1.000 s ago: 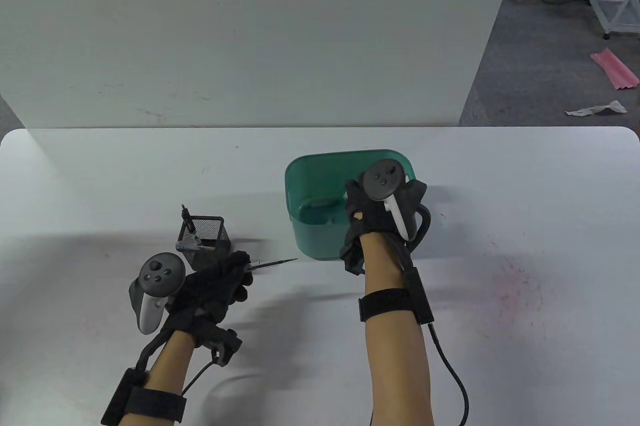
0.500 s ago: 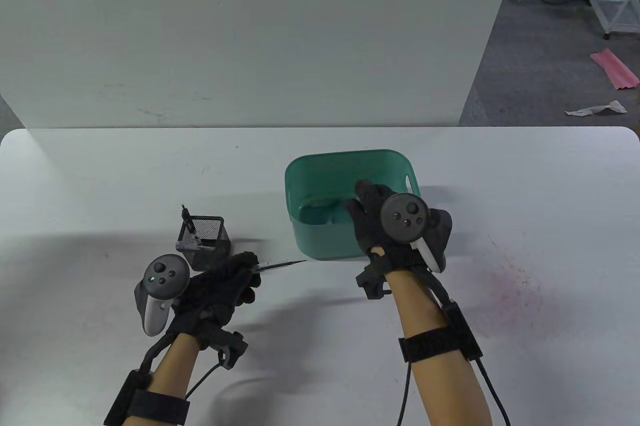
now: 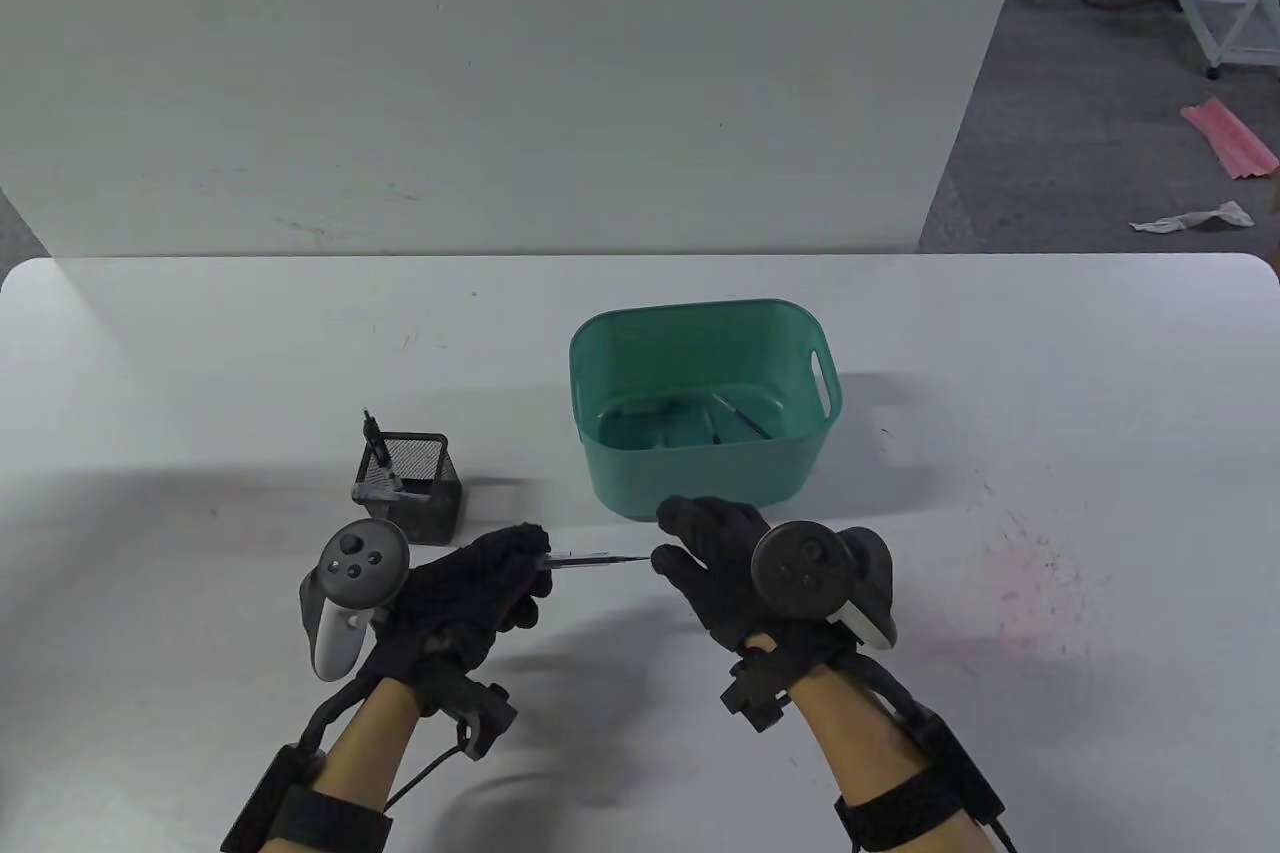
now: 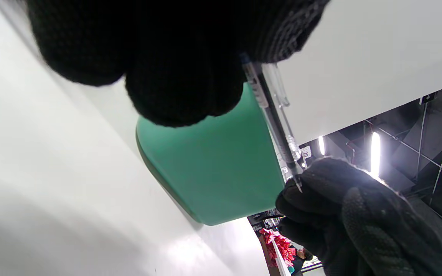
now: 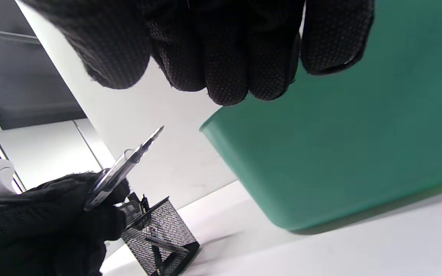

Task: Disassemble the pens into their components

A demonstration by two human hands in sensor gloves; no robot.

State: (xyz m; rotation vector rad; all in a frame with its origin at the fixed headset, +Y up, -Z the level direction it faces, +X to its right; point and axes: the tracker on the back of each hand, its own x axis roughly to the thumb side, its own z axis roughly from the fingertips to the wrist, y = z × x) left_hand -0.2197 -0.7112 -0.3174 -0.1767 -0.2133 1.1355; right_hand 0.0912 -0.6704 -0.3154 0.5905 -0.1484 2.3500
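Observation:
My left hand (image 3: pixel 528 565) grips a clear pen body with a dark refill (image 3: pixel 595 558), held level over the table with its metal tip pointing right. In the left wrist view the pen (image 4: pixel 272 115) runs from my fingers (image 4: pixel 182 76) toward the right glove (image 4: pixel 343 207). My right hand (image 3: pixel 672 541) sits just right of the tip with loosely spread fingers, holding nothing. The right wrist view shows a gap between the fingers (image 5: pixel 225 57) and the pen tip (image 5: pixel 154 135). A green bin (image 3: pixel 700 493) behind the hands holds loose pen parts (image 3: pixel 740 418).
A black mesh pen cup (image 3: pixel 410 478) with a few pens stands left of the bin, just behind my left hand. A white panel rises behind the table. A reddish stain (image 3: pixel 1020 573) marks the tabletop at right.
My right hand has left the bin and come down and left to the pen tip. My left hand has shifted slightly right and toward me with the pen.

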